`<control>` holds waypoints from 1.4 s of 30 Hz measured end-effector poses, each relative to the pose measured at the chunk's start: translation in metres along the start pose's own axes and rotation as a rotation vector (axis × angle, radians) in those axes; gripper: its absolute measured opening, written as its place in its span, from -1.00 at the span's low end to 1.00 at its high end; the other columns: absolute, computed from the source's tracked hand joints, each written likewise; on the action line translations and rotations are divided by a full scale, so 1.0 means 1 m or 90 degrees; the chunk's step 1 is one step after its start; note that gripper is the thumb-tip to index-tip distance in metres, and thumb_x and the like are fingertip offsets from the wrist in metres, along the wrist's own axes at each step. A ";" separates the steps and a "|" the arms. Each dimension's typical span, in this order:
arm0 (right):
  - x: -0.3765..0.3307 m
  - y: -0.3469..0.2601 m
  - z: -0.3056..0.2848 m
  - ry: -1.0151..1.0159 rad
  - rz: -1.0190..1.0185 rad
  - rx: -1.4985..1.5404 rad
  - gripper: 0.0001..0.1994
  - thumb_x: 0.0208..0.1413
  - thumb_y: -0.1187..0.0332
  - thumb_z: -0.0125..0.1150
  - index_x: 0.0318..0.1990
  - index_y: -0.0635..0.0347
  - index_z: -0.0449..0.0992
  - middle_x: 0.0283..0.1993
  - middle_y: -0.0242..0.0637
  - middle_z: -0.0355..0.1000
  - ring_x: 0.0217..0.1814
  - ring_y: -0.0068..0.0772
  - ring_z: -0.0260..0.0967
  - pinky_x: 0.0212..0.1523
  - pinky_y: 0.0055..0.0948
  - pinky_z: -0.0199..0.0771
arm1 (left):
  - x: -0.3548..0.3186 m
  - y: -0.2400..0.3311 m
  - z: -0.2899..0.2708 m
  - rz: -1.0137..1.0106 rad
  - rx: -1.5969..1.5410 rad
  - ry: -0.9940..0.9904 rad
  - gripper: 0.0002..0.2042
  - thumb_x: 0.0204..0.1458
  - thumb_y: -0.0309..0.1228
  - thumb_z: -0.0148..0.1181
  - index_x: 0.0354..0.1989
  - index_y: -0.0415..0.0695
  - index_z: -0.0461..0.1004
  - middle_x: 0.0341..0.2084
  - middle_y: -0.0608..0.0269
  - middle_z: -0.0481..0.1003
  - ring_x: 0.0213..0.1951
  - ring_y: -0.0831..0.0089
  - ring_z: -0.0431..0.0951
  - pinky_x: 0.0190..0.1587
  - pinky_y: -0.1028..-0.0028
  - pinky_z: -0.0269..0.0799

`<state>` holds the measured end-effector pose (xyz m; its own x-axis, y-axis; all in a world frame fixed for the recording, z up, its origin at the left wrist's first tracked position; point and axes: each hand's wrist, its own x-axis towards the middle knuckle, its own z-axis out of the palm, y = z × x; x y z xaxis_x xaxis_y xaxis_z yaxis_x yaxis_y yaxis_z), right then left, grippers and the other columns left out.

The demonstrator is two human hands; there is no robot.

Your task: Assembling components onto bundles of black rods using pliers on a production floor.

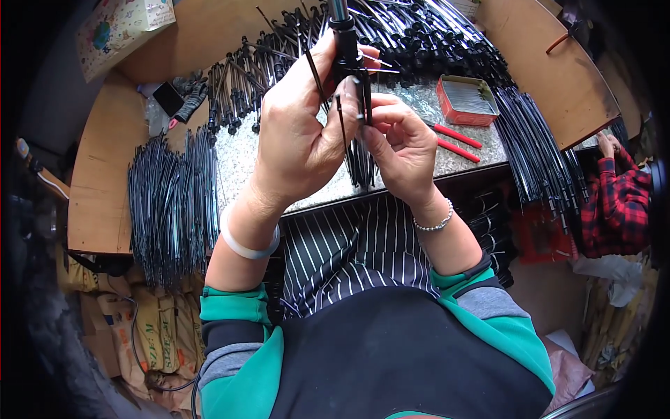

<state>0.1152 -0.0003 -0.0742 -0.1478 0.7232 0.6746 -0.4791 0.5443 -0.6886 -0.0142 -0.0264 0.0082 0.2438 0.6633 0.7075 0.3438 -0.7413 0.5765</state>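
Above the near edge of the worktop I hold up an umbrella frame [345,43], a metal shaft with a black collar and thin dark ribs hanging down. My left hand [296,119] is wrapped round it below the collar, thumb pressed against the ribs. The fingers of my right hand [405,146] pinch at the ribs just right of the shaft; exactly what lies between the fingertips is hidden. Thin pale wires [380,68] stick out beside the collar. To the right of my right hand lie pliers with red handles [458,149].
A red tin [466,110] of thin wires stands behind the pliers. Umbrella shafts [419,31] are heaped along the back. Bundles of dark ribs hang over the edge at left [171,202] and right [534,150]. A phone [168,99] lies far left. Another person's checked sleeve [614,202] shows at right.
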 end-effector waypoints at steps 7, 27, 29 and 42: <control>0.002 0.001 0.004 0.010 0.007 0.014 -0.83 -0.09 0.55 0.27 -0.29 0.30 0.46 -0.11 -0.14 0.36 -0.12 -0.42 0.38 -0.12 -0.48 0.44 | -0.001 -0.005 -0.003 0.001 0.043 -0.006 -0.60 0.17 -0.50 -0.23 0.18 -0.36 0.03 -0.12 0.04 0.37 -0.05 0.36 0.42 0.01 0.44 0.35; 0.002 -0.002 0.009 0.039 0.049 -0.039 -0.86 -0.11 0.52 0.29 -0.36 0.35 0.50 -0.19 -0.21 0.42 -0.20 -0.48 0.40 -0.23 -0.55 0.48 | -0.010 -0.019 0.009 -0.044 -0.672 0.059 -0.30 0.10 0.03 -0.15 0.23 -0.28 -0.05 -0.13 0.06 0.38 -0.09 0.26 0.45 -0.01 0.34 0.37; 0.001 -0.002 0.010 0.031 0.049 -0.072 -0.85 -0.11 0.51 0.29 -0.36 0.36 0.50 -0.20 -0.20 0.42 -0.22 -0.49 0.41 -0.25 -0.56 0.48 | -0.009 -0.014 0.009 -0.113 -0.550 0.088 -0.26 0.05 0.09 -0.11 0.21 -0.30 -0.02 -0.12 0.06 0.37 -0.08 0.26 0.44 0.01 0.32 0.35; -0.008 -0.002 0.023 0.124 -0.081 -0.181 -0.67 -0.17 0.54 0.34 -0.23 0.30 0.35 -0.21 -0.17 0.41 -0.20 -0.41 0.43 -0.20 -0.50 0.47 | -0.009 -0.015 0.022 0.018 -0.236 0.185 -0.69 0.11 -0.49 0.00 0.02 -0.30 0.19 -0.45 0.31 0.38 -0.47 0.66 0.41 -0.41 0.70 0.35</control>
<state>0.0973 -0.0171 -0.0725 0.0773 0.6945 0.7153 -0.2188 0.7118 -0.6675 -0.0019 -0.0183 -0.0157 -0.0345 0.6254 0.7796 -0.0196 -0.7803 0.6251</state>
